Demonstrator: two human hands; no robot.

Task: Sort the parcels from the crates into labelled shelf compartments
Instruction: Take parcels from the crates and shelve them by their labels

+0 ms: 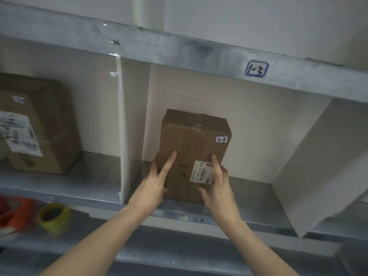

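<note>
A brown cardboard parcel (191, 148) with a "2-3" sticker and a barcode label lies in the middle shelf compartment (249, 188), its long side pointing to the back wall. My left hand (157, 180) holds its near left corner, index finger straight along the top face, the other fingers round the left edge, the thumb at the front. My right hand (219, 182) holds the near right corner the same way, index finger over the barcode label and thumb at the lower front edge. A small label (198, 219) on the beam below is too blurred to read.
The beam above carries a "1-3" label (256, 68). A larger taped parcel (37, 124) sits in the left compartment behind a white divider (121, 126). Another divider (310, 156) closes the right side. A yellow tape roll (53, 216) and an orange object (18, 212) lie at the lower left.
</note>
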